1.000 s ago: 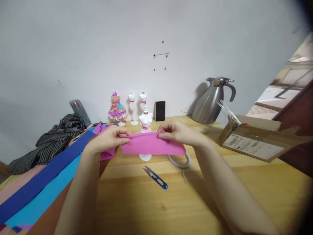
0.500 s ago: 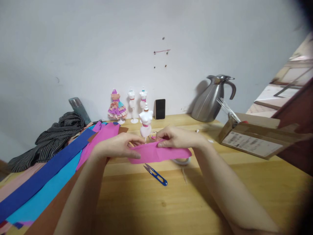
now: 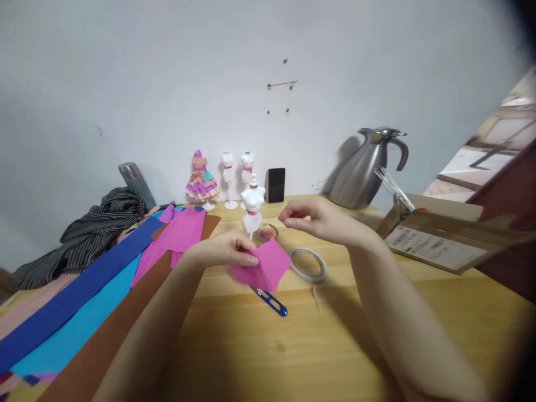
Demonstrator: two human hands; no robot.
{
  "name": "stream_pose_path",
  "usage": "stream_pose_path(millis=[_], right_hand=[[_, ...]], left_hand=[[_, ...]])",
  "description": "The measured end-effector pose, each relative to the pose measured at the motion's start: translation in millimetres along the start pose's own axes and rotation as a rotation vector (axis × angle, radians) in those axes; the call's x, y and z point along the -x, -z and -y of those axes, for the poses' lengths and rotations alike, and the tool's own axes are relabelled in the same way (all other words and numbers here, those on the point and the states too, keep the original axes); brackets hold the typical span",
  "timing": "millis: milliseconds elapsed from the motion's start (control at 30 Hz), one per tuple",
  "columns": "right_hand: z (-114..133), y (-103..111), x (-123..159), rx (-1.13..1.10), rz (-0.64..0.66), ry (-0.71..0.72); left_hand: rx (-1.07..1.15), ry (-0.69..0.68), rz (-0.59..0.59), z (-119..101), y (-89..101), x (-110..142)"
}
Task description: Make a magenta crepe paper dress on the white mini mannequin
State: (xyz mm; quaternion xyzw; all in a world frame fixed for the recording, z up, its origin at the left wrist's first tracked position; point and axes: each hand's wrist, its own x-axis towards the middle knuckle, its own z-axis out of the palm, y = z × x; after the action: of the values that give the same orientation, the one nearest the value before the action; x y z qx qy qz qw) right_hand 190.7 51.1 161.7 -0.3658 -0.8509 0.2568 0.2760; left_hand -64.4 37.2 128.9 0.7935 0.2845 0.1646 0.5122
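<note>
My left hand [image 3: 229, 249] grips a bright pink piece of cloth [image 3: 268, 268] between thumb and fingers. The cloth looks folded over and hangs above the table, covering the blades of blue-handled thread snips [image 3: 272, 304]. To the right, my right hand [image 3: 312, 219] is raised over the table with loosely bent fingers and nothing visible in them. Between the hands, a small white dress form [image 3: 253, 200] with a pink band at the waist stands upright. A roll of white tape [image 3: 309, 264] lies below my right hand.
Long cloth strips, such as a blue one [image 3: 79, 287], and a striped black cloth [image 3: 94, 215] fill the left. Behind stand a ruffled doll dress [image 3: 201, 181], two more forms and a phone [image 3: 276, 185]. A steel jug [image 3: 364, 170] and cardboard box [image 3: 439, 245] stand right.
My right hand has let go of the pink cloth and moved up and right. The cloth, stretched between both hands before, now hangs folded from my left hand, uncovering the tape roll.
</note>
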Motion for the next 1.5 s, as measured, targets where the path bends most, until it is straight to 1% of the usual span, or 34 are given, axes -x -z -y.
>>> stream_pose_path(millis=[67,200,267,333,400,467,500,567,600,667,700,800,867,933,1033,1100,1167,1267,1333,1400,1500], right_hand=[[1.4,2.1,3.7,-0.013,0.029,-0.011],[8.7,-2.6,4.5,-0.043,0.186,0.036],[10.9,-5.6,3.2,-0.028,0.309,0.049],[12.2,-7.7,2.8,-0.011,0.451,0.018],[14.1,-11.2,3.6,0.004,0.579,-0.061],[18.2,-19.9,4.7,0.012,0.696,-0.148],[21.1,-27.2,4.9,0.015,0.748,-0.183],[28.1,-47.4,4.2,0.045,0.832,-0.208],[31.8,-59.6,3.3,0.100,0.831,-0.220],[38.6,-84.5,0.7,0.358,0.797,-0.231],[41.3,-95.9,-0.6,0.473,0.815,-0.226],[45.3,-119.9,-3.7,0.663,0.845,-0.224],[44.9,-126.7,-4.2,0.728,0.844,-0.205],[43.6,-128.4,-3.8,0.761,0.854,-0.167],[42.7,-128.4,-1.8,0.770,0.864,-0.062],[42.0,-130.2,-0.1,0.749,0.841,0.016],[39.9,-134.5,1.6,0.683,0.788,0.085],[35.1,-142.4,2.3,0.567,0.692,0.159],[34.1,-143.9,0.8,0.535,0.655,0.188],[36.6,-138.0,-1.9,0.506,0.632,0.194],[43.5,-112.8,-5.3,0.394,0.594,0.177]], left_hand=[[0.036,-0.033,-0.002,-3.6,0.2,2.7],[0.096,-0.078,0.068,-9.3,-1.6,4.6],[0.132,-0.108,0.074,-12.0,-2.5,5.2],[0.165,-0.122,0.028,-16.0,-3.2,6.9],[0.181,-0.101,-0.067,-22.5,-4.1,10.5],[0.191,-0.066,-0.175,-31.5,-5.2,16.8],[0.191,-0.055,-0.226,-36.6,-5.8,20.8],[0.178,-0.054,-0.312,-46.6,-6.9,30.2],[0.168,-0.054,-0.353,-51.0,-7.3,35.2],[0.150,-0.050,-0.451,-57.6,-7.0,44.7],[0.149,-0.044,-0.513,-59.6,-6.2,48.9],[0.139,-0.018,-0.727,-61.3,-0.5,57.9],[0.051,-0.009,-0.860,-60.4,5.8,61.5],[-0.107,-0.019,-0.981,-59.3,12.9,64.2],[-0.330,-0.077,-1.169,-58.5,21.9,67.8],[-0.377,-0.139,-1.251,-58.1,25.1,69.6],[-0.273,-0.169,-1.257,-56.7,26.3,70.1],[0.088,-0.114,-1.163,-50.8,26.8,66.4],[0.331,-0.094,-1.092,-45.6,27.1,60.8],[0.515,-0.105,-1.026,-41.3,27.1,53.7],[0.664,-0.097,-0.938,-37.6,24.9,43.2]])
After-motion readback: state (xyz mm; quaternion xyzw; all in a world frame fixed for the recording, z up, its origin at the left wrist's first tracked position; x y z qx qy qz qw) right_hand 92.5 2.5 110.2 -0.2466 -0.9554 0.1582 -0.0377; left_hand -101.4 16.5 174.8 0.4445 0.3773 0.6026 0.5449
